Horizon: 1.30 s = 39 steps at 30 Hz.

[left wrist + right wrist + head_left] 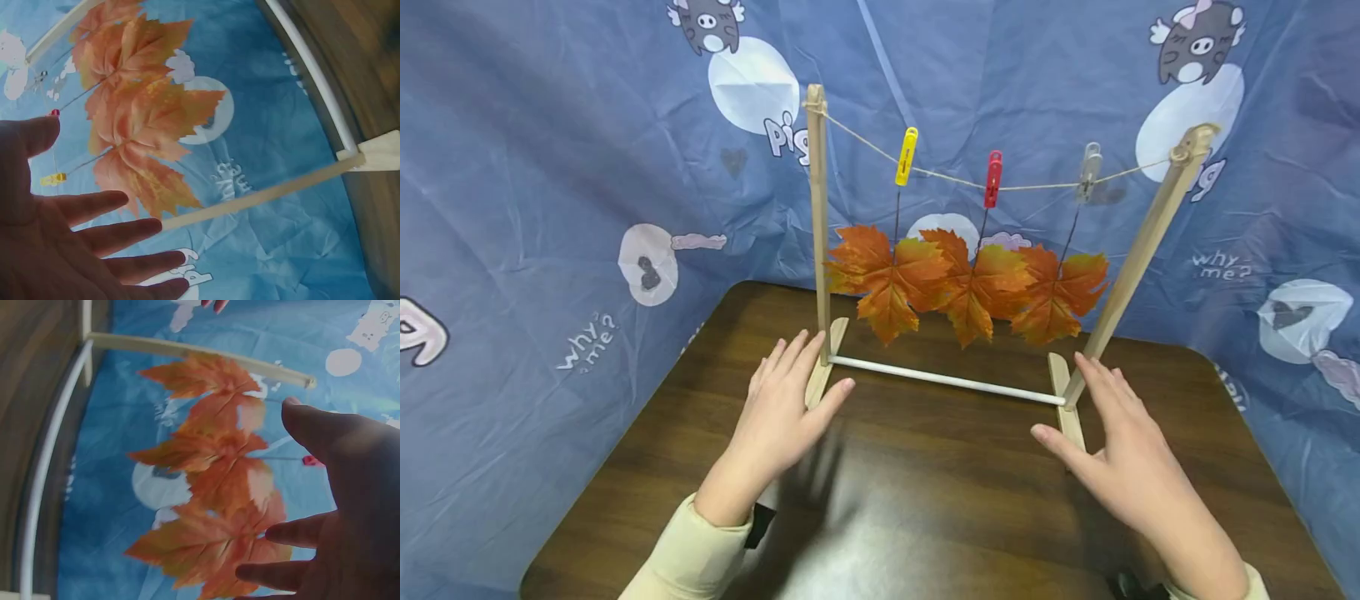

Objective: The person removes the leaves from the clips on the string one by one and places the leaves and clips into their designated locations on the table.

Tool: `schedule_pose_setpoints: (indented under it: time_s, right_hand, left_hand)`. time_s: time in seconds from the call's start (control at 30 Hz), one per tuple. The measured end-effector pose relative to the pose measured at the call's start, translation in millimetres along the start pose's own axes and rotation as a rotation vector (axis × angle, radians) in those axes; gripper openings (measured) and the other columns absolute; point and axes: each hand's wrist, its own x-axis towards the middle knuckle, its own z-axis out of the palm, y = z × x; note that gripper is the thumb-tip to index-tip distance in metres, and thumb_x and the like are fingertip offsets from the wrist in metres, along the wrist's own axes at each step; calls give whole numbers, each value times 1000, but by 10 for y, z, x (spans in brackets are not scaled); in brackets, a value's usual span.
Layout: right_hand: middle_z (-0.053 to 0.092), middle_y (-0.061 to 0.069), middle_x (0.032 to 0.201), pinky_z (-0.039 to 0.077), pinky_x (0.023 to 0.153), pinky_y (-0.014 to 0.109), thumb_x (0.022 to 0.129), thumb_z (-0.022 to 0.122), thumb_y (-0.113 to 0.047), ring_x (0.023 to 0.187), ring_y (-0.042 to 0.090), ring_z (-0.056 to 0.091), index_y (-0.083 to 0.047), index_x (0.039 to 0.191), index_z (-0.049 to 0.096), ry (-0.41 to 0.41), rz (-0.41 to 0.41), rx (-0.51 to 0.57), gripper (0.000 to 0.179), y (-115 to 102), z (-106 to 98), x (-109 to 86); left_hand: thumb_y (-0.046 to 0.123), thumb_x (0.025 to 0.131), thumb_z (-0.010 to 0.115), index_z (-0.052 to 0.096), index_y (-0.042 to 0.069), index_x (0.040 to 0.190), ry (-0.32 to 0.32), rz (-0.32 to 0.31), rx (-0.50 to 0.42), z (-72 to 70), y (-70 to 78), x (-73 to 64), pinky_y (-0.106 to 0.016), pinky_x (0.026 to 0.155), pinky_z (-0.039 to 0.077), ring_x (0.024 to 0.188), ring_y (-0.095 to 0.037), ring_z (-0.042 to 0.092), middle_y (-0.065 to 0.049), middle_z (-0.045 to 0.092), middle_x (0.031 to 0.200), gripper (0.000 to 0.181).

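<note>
A wooden frame with two posts stands on the table, a string tied between the post tops. Three orange maple leaves hang by their stems from a yellow clothespin, a red clothespin and a grey clothespin. My left hand is spread with straight fingers, its fingertips close to the foot of the left post. Beside the right post, my right hand is spread too, thumb apart from the fingers. Both hands hold nothing.
A white rod joins the posts near their wooden feet. Under it all lies a dark brown table with rounded corners. A blue printed cloth hangs behind and around it.
</note>
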Motion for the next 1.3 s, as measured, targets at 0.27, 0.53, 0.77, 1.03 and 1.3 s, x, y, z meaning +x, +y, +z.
schedule_pose_setpoints:
  time_s: [0.27, 0.53, 0.77, 1.03, 1.3]
  right_hand:
    - [45, 18, 152, 39, 94, 66, 90, 79, -39, 124, 45, 53, -21, 160, 36, 113, -105, 72, 84, -273, -112, 264]
    - [59, 13, 140, 44, 83, 51, 84, 85, -27, 106, 33, 63, -12, 149, 54, 241, -234, 116, 74, -489, -203, 541]
    - [68, 8, 127, 49, 89, 23, 81, 88, -14, 112, 27, 66, -7, 138, 64, 292, -313, 170, 62, -666, -273, 781]
    - [70, 3, 123, 50, 88, 21, 87, 84, -13, 107, 19, 69, -9, 136, 66, 198, -297, 304, 52, -946, -434, 1041]
    - [72, 9, 118, 51, 91, 27, 87, 83, -12, 107, 18, 69, -6, 131, 69, 155, -285, 404, 46, -1202, -558, 1326]
  left_hand:
    - [28, 96, 71, 58, -4, 138, 176, 194, -225, -30, 96, 284, -51, 106, 38, 128, -36, 53, -20, 59, 137, 54]
    - [19, 94, 72, 64, -5, 130, 238, 236, -318, -104, 201, 542, -44, 99, 45, 117, -30, 61, -18, 66, 126, 44]
    - [16, 94, 73, 68, -3, 126, 245, 213, -383, -155, 280, 720, -43, 86, 50, 101, -25, 63, -14, 69, 113, 38]
    - [7, 92, 74, 69, -8, 121, 295, 250, -468, -213, 418, 972, -44, 83, 55, 94, -30, 69, -19, 71, 107, 33]
    - [9, 92, 75, 72, -5, 118, 315, 202, -463, -308, 517, 1204, -37, 84, 53, 90, -22, 68, -16, 73, 101, 30]
